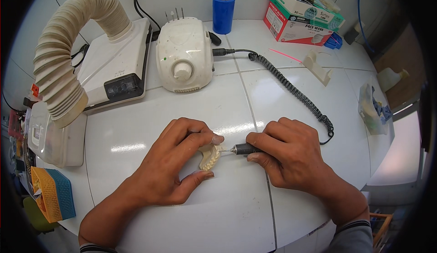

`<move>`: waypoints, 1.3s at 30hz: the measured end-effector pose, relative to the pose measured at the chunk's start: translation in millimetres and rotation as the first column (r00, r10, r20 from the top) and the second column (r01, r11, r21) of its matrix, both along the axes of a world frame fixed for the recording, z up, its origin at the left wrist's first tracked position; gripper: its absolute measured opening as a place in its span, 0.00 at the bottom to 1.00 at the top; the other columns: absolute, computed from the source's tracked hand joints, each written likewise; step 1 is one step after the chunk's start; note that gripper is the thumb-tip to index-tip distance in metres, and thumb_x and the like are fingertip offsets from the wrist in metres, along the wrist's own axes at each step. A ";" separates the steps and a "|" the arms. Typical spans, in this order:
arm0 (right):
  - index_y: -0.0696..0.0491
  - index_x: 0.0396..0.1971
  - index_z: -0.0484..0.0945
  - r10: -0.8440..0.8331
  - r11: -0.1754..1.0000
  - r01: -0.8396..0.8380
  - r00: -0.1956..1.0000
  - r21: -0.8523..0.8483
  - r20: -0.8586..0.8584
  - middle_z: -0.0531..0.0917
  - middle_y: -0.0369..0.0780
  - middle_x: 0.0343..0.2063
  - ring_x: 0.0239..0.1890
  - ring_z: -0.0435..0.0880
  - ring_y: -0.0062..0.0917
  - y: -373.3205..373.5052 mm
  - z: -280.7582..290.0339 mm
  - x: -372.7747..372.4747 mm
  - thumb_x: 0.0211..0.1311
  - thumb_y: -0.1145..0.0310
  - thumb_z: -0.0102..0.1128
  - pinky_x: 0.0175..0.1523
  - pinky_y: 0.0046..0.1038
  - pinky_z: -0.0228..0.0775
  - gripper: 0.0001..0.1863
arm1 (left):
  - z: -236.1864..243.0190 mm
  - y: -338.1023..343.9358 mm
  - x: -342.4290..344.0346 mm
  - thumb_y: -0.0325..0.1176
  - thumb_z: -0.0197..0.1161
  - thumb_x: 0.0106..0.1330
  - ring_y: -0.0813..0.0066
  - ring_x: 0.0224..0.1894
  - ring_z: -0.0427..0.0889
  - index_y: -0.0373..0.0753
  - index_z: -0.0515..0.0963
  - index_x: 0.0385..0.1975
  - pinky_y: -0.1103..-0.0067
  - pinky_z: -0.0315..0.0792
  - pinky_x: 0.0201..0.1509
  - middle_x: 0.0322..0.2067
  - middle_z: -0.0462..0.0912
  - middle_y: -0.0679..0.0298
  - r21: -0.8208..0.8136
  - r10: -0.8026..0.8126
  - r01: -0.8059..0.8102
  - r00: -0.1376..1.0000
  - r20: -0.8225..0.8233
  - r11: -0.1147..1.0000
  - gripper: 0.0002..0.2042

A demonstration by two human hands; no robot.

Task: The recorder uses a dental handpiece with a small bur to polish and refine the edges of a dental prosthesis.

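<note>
My left hand (pixel 177 159) is closed on a cream dental model (pixel 209 158), a curved arch with a row of teeth along its edge. Thumb and fingers grip it from opposite sides, just above the white tiled tabletop. In my right hand (pixel 289 153) is a black rotary handpiece (pixel 246 149), its thin metal bur pointing left. The bur's tip reaches the teeth side of the model; whether it touches cannot be told. A coiled black cord (pixel 291 89) runs from near my right hand back to a white control unit (pixel 184 55) with a round dial.
A white dust extractor (pixel 114 57) with a ribbed hose (pixel 59 66) stands back left, above a clear plastic box (pixel 57 137). Yellow and blue baskets (pixel 48 194) sit at the left edge. At the back are a blue cylinder (pixel 223 14) and stacked mask boxes (pixel 298 16).
</note>
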State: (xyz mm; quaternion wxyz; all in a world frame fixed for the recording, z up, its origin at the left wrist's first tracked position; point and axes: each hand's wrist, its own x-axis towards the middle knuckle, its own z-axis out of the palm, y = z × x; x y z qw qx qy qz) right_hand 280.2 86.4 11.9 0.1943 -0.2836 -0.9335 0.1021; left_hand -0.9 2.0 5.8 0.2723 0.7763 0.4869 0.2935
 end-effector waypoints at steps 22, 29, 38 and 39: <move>0.44 0.40 0.88 -0.002 1.000 0.002 1.000 -0.013 -0.001 0.77 0.31 0.27 0.27 0.75 0.26 -0.4 1.2 -1.4 0.67 0.57 0.77 0.32 0.33 0.64 0.10 | -0.4 -0.8 -0.2 0.27 0.81 0.55 0.54 0.61 0.82 0.38 0.83 0.63 0.64 0.80 0.66 0.57 0.78 0.52 0.005 0.015 -0.015 1.000 -0.006 1.000 0.31; 0.44 0.41 0.88 -0.001 1.000 0.001 1.000 -0.008 -0.002 0.77 0.31 0.27 0.28 0.76 0.26 -0.1 0.2 -1.0 0.67 0.57 0.77 0.32 0.33 0.65 0.10 | 0.3 -0.2 0.2 0.27 0.82 0.54 0.54 0.61 0.82 0.38 0.83 0.62 0.64 0.81 0.65 0.57 0.77 0.52 0.001 0.010 -0.010 1.000 0.003 1.000 0.31; 0.44 0.41 0.87 0.003 1.000 -0.003 1.000 -0.005 -0.007 0.77 0.32 0.27 0.27 0.75 0.26 1.0 0.6 -0.6 0.67 0.57 0.77 0.32 0.33 0.65 0.10 | 0.0 0.7 0.0 0.27 0.82 0.55 0.54 0.62 0.82 0.38 0.83 0.63 0.64 0.81 0.66 0.58 0.77 0.52 0.004 0.008 -0.008 1.000 -0.003 1.000 0.31; 0.44 0.41 0.87 0.003 1.000 -0.003 1.000 -0.015 -0.010 0.77 0.32 0.27 0.27 0.75 0.26 1.2 0.4 -0.7 0.67 0.57 0.77 0.32 0.33 0.65 0.10 | -0.2 0.6 -0.4 0.27 0.82 0.55 0.54 0.62 0.82 0.38 0.83 0.63 0.64 0.81 0.66 0.58 0.77 0.52 0.006 0.009 -0.009 1.000 -0.003 1.000 0.31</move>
